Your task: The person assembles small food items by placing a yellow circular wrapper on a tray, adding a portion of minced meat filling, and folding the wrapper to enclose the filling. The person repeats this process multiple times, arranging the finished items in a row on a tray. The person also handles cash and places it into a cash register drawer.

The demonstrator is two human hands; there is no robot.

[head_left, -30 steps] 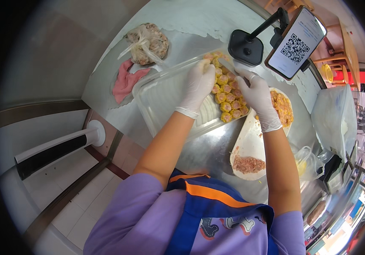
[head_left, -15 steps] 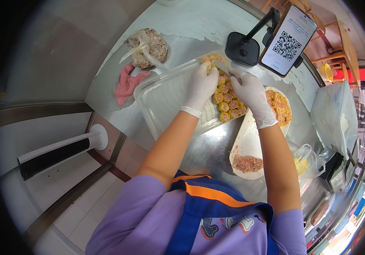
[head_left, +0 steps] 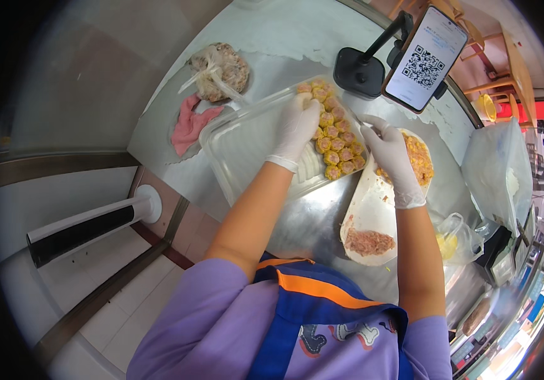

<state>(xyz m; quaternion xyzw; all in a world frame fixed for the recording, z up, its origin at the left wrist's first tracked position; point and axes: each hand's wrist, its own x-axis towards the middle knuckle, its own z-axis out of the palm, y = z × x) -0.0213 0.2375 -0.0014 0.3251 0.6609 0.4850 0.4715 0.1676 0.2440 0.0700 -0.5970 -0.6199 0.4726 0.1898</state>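
Note:
My left hand (head_left: 297, 126), in a white glove, is over a clear plastic tray (head_left: 227, 136). Its fingertips are drawn together beside the yellow open-topped dumplings (head_left: 331, 144); whatever lies between them is hidden. These dumplings stand in close rows along the tray's right side, pink filling showing. Also gloved, my right hand (head_left: 387, 149) is closed around a thin, flat spreader, mostly hidden by the fingers, just right of the tray. Under that hand lies a white oblong board or shallow tray (head_left: 370, 202), with yellow-flecked filling (head_left: 416, 161) at its far end and pink minced meat (head_left: 370, 242) at its near end.
A phone (head_left: 425, 63) on a black stand (head_left: 359, 71) rises behind the dumplings. At the far left are a knotted bag of food (head_left: 220, 73) and a pink cloth (head_left: 191, 125). To the right stand a translucent bag-lined container (head_left: 497, 174) and a small plastic bag (head_left: 461, 240).
My right hand has drawn away from my left, moving right and nearer to me with the spreader, over the filling. My left hand stays at the dumplings, shifted slightly left.

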